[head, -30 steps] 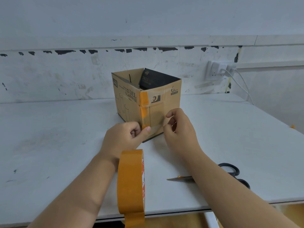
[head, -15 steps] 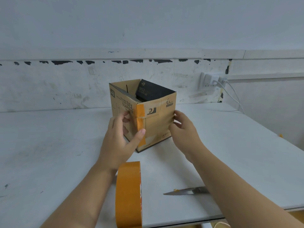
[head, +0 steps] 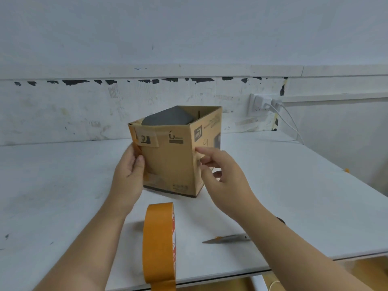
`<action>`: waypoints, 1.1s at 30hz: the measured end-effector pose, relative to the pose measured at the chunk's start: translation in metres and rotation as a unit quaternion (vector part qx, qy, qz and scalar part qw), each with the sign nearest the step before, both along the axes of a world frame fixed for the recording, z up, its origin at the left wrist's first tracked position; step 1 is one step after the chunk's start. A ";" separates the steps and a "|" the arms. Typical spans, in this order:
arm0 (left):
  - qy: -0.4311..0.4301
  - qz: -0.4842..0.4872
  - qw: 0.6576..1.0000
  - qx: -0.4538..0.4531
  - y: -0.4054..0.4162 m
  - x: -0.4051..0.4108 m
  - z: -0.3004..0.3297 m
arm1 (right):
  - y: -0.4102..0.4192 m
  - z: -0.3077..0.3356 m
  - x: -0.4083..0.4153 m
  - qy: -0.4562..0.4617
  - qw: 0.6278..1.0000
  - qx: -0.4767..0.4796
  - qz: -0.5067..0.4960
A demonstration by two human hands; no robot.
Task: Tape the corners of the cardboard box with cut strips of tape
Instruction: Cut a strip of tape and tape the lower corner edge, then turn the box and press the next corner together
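An open brown cardboard box [head: 171,162] stands on the white table [head: 63,196], with a dark object inside it. Orange tape runs down its left corner [head: 134,141]. My left hand [head: 129,175] presses flat against that taped left corner. My right hand [head: 222,171] has its fingers on the box's right front corner. Both hands hold the box between them. An orange tape roll [head: 159,242] stands on edge near the table's front, its loose end hanging over the edge. Scissors [head: 228,238] lie to the right of the roll, partly hidden under my right forearm.
A white wall with chipped paint runs behind the table. A wall socket [head: 260,103] with white cables sits at the back right. The table's front edge [head: 210,278] is just below the tape roll.
The box has been turned so the taped corner went from the front to the left. My left hand followed it left; my right hand moved to the newly facing corner.
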State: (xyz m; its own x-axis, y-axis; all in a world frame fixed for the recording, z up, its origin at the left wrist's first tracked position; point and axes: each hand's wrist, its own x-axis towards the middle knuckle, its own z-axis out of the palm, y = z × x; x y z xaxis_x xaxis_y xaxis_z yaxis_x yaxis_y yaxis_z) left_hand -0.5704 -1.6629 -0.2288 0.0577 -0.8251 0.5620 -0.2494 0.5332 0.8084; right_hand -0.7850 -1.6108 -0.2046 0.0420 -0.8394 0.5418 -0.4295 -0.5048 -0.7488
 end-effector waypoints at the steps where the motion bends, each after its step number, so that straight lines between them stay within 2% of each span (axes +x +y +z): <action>1: 0.006 0.003 1.000 0.009 0.000 0.001 0.001 | 0.003 -0.003 0.002 0.015 1.000 -0.011 0.005; 5: 0.014 0.012 0.998 0.056 -0.007 0.003 -0.002 | 0.009 -0.011 0.005 0.064 0.998 -0.012 0.008; 8: 0.016 0.022 0.998 0.052 -0.010 0.004 -0.004 | 0.006 -0.009 0.002 0.096 0.995 -0.021 0.000; 11: 0.035 0.090 0.995 0.035 -0.009 0.003 -0.002 | -0.007 0.000 -0.009 0.058 0.998 -0.008 -0.028; 14: -0.026 0.198 0.977 -0.080 0.002 0.002 0.007 | -0.027 0.012 -0.024 -0.012 0.997 0.019 -0.070; 16: -0.088 0.188 0.960 -0.189 0.010 0.000 0.020 | -0.041 0.021 -0.036 -0.016 0.995 0.027 -0.099; 19: -0.176 0.130 0.943 -0.252 0.024 -0.009 0.046 | -0.056 0.032 -0.051 0.013 0.991 0.043 -0.130; 21: -0.234 0.086 0.938 -0.240 0.031 -0.019 0.061 | -0.065 0.040 -0.057 0.042 0.989 0.060 -0.132; 23: -0.285 0.057 0.939 -0.185 0.034 -0.029 0.071 | -0.074 0.047 -0.060 0.052 0.989 0.074 -0.120; 25: -0.329 0.077 0.929 -0.153 0.034 -0.034 0.075 | -0.080 0.052 -0.060 0.038 0.990 0.093 -0.104; 29: -0.312 0.083 0.931 -0.169 0.033 -0.027 0.077 | -0.086 0.051 -0.062 0.004 0.991 0.117 -0.062; 33: -0.309 0.075 0.933 -0.167 0.028 -0.002 0.075 | -0.085 0.049 -0.066 -0.004 0.994 0.093 -0.061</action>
